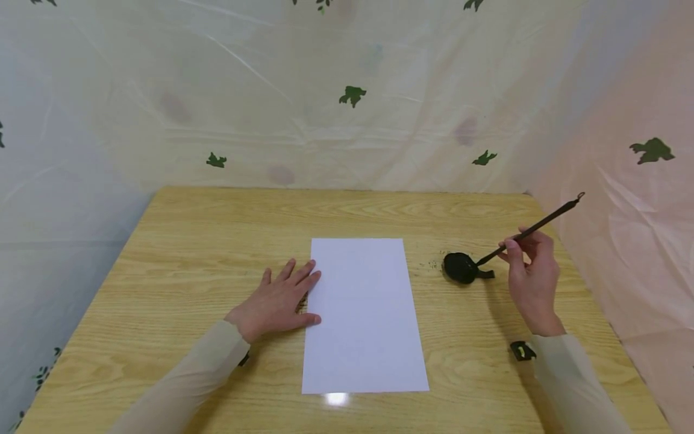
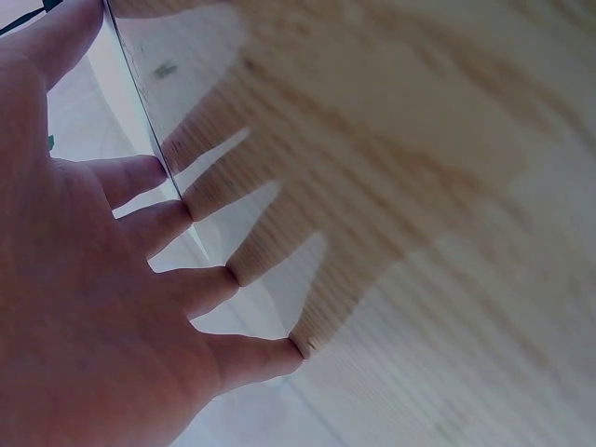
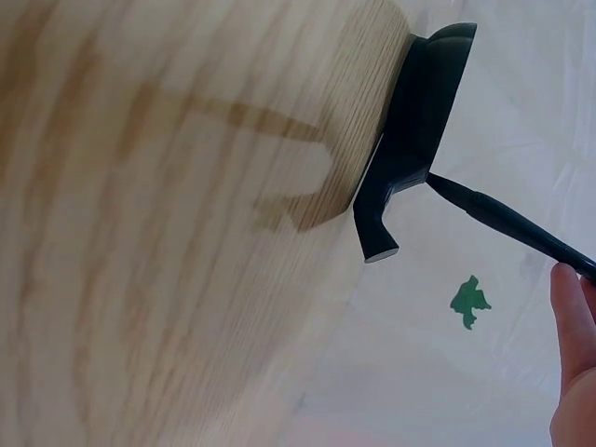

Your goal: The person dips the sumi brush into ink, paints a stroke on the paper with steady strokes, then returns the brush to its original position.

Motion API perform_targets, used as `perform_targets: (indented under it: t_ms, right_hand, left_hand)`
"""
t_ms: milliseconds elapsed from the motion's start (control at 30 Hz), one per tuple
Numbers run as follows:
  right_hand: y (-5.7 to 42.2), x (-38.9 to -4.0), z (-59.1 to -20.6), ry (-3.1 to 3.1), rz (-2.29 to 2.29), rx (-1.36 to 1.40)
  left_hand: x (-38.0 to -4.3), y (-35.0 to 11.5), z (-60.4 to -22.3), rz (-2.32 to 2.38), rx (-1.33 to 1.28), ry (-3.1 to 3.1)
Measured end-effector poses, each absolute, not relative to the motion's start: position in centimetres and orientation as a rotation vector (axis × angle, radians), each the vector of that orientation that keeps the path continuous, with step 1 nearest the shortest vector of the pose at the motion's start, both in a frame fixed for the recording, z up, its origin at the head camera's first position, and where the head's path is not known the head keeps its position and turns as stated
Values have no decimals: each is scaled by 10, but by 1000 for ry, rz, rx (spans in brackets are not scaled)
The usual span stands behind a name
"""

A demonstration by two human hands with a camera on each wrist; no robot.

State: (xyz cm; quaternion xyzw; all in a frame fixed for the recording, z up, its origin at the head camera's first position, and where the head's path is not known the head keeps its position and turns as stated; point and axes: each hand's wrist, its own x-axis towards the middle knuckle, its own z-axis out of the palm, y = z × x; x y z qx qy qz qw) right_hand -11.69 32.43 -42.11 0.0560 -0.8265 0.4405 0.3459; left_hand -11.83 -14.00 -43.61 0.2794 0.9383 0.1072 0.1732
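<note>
A white sheet of paper [image 1: 362, 325] lies upright-wise in the middle of the wooden table. My left hand [image 1: 276, 305] rests at its left edge with fingers spread; the thumb and some fingertips touch the paper. In the left wrist view, the fingertips of that hand [image 2: 102, 279] press on the surface. To the paper's right sits a small black ink dish [image 1: 460, 269] with a short handle. My right hand [image 1: 534, 280] pinches a dark, long-handled brush [image 1: 547, 218], slanted, its lower end at the dish's rim. The right wrist view shows the brush [image 3: 507, 221] meeting the dish [image 3: 424, 116]; its bristles are hidden inside.
The wood-grain table [image 1: 179, 259] ends at a pale curtain [image 1: 260, 108] with green leaf shapes, which hangs behind and at both sides. Small dark specks [image 1: 434, 264] mark the table left of the dish. Black straps show at both cuffs.
</note>
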Motion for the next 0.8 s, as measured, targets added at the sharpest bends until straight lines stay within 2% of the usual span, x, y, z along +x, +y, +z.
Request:
perform_targets:
  t_ms: [800]
  right_hand:
    - [321, -113, -416, -2051, 1212, 190]
  left_hand:
    - [-119, -140, -434, 324, 791, 2655]
